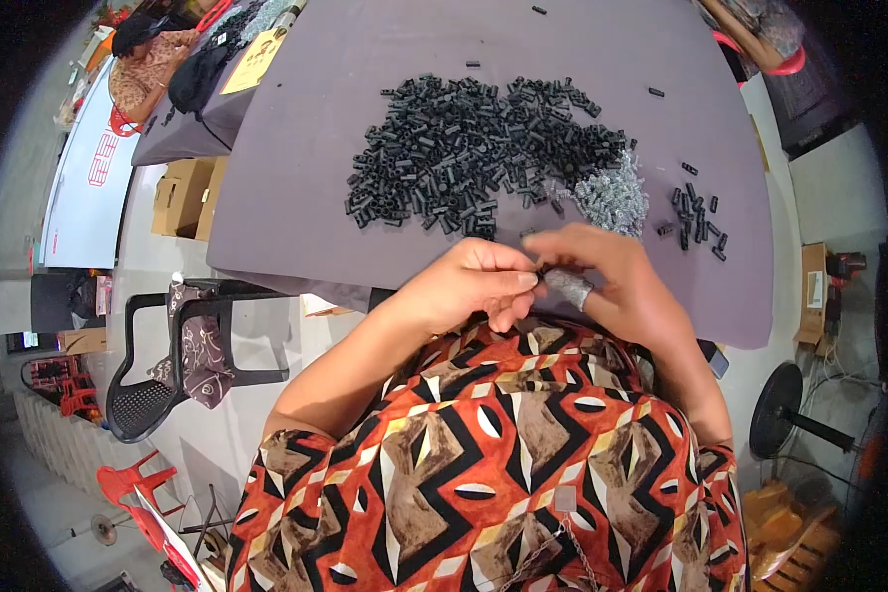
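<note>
My left hand (485, 283) is closed in front of my body at the table's near edge, thumb and fingertips pinching a small black part (542, 269). Close against it, my right hand (607, 276) has its fingers curled at the same part, the forefinger slightly blurred. Grey tape wraps my right thumb. Most of the part is hidden by the fingers. Beyond both hands lies a big heap of short black tube-like pieces (444, 148). A pile of small, shiny, clear or silvery pieces (612, 197) touches the heap's right side.
A looser group of black pieces (699, 219) lies on the right of the grey-covered table (296, 138); single ones are scattered farther off. A black chair (178, 360) with a patterned cloth stands left. Another person (148, 74) sits far left, and a person's arm (745, 35) shows far right.
</note>
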Action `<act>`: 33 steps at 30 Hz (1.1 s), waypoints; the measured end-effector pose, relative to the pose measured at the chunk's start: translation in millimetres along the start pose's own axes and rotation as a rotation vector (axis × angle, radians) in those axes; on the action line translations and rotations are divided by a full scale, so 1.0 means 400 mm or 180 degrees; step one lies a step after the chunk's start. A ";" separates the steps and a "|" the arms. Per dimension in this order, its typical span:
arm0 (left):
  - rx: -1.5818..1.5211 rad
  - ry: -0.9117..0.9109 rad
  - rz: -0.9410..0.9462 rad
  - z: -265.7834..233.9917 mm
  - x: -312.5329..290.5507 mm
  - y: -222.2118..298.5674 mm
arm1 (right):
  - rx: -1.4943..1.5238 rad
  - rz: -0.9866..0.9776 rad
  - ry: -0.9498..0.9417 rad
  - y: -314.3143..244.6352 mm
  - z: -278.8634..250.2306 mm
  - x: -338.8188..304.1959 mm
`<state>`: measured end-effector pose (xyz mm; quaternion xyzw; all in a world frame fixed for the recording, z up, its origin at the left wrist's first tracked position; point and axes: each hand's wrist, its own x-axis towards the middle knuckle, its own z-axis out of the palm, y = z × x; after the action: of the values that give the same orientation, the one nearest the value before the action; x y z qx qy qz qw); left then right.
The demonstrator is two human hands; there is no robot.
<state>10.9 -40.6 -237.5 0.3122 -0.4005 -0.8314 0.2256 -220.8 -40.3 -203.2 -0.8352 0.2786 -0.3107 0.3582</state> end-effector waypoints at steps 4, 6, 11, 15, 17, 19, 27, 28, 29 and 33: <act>0.0743 0.0521 0.0380 0.025 -0.013 0.018 | 0.1581 0.1040 0.0657 0.002 0.012 -0.023; 0.0953 0.0638 0.0442 0.044 -0.022 0.026 | 0.0604 0.1156 0.0669 0.012 0.007 -0.031; 0.1427 0.0800 0.0552 0.069 -0.022 0.023 | -0.0246 0.0729 0.0453 0.011 0.022 -0.018; 0.1569 0.0628 0.0492 0.068 -0.019 0.024 | -0.0600 0.0416 0.0228 0.014 0.030 -0.016; 0.1403 0.0578 0.0410 0.059 -0.016 0.021 | -0.0642 0.0314 0.0244 0.014 0.035 -0.015; 0.0733 0.0132 0.0142 0.043 -0.008 0.016 | -0.0686 0.0215 0.0261 0.013 0.038 -0.014; 0.0411 0.0695 0.0270 0.057 -0.001 0.010 | -0.0475 0.0614 0.0378 -0.012 0.023 -0.020; 0.0429 0.0766 0.0351 0.050 0.000 0.010 | -0.0585 0.0637 0.0375 -0.007 0.024 -0.025; 0.0439 0.0763 0.0343 0.050 -0.002 0.009 | -0.0581 0.0639 0.0387 -0.008 0.026 -0.024; 0.0326 0.0690 0.0261 0.047 0.000 0.008 | -0.1293 0.0487 0.0410 -0.014 0.041 -0.016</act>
<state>-1.8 -32.7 -225.9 0.3948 -0.4281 -0.7613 0.2852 -212.0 -25.6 -210.2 -0.8450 0.4203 -0.2728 0.1867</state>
